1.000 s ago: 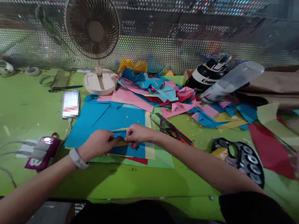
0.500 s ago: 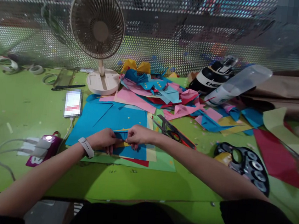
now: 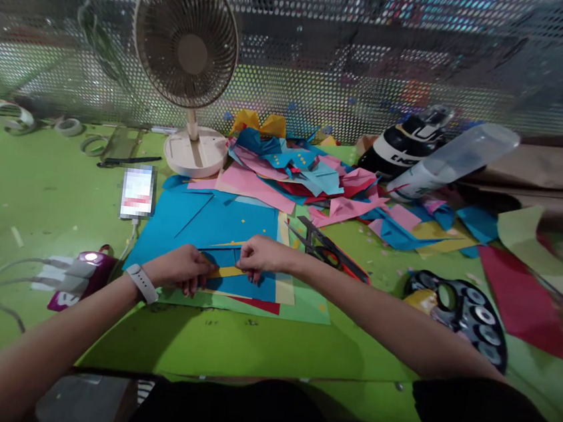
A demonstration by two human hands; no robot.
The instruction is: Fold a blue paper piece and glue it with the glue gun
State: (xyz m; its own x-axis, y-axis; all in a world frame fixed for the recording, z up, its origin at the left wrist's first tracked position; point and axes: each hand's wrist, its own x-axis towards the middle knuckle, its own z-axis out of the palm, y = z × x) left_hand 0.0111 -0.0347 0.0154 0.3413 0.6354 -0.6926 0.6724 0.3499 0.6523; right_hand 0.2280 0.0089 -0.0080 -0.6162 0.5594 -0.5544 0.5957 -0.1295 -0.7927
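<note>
My left hand [image 3: 181,268] and my right hand [image 3: 257,256] rest on a small folded blue paper [image 3: 225,257] with a yellow strip under it. Both hands pinch its edges, the left at its left end, the right at its right end. The piece lies on a stack of blue, yellow, red and green sheets [image 3: 210,223] on the green table [image 3: 36,198]. A white band sits on my left wrist.
Scissors [image 3: 325,249] lie just right of my right hand. A desk fan [image 3: 189,60], a phone [image 3: 137,192], a purple power bank [image 3: 84,274] with cables, a heap of coloured paper [image 3: 305,176], a paint palette [image 3: 457,307], a bottle [image 3: 455,162] and tape rolls [image 3: 17,117] surround the sheets.
My left hand has slid a little to the left along the folded blue paper, showing more of it. My right hand has stayed put.
</note>
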